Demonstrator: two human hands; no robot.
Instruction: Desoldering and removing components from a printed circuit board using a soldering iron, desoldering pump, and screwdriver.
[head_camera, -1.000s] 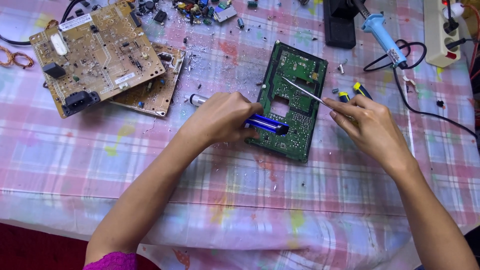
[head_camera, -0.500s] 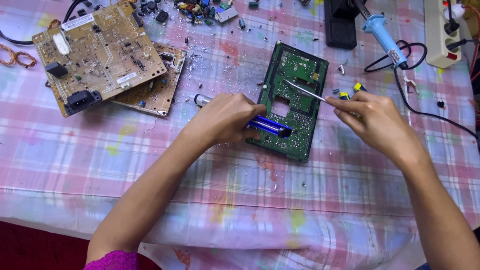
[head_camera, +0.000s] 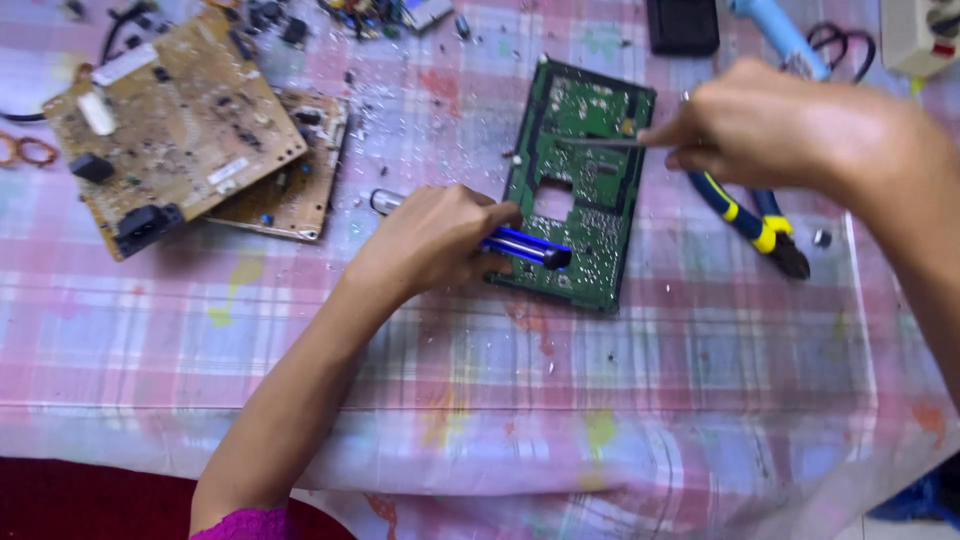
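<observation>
Green circuit board (head_camera: 582, 180) flat on the checked worktop (head_camera: 650, 400). Left hand (head_camera: 432, 240) at its lower-left edge, fingers closed around a blue pen-shaped tool (head_camera: 525, 245). Right hand (head_camera: 775, 125) above its upper-right corner, fingers pinching thin tweezers (head_camera: 600, 142). Yellow-blue pliers (head_camera: 755, 220) just right of it.

green board (head_camera: 585, 180), blue tool (head_camera: 525, 245), pink plaid cloth (head_camera: 640, 390), prob.
</observation>
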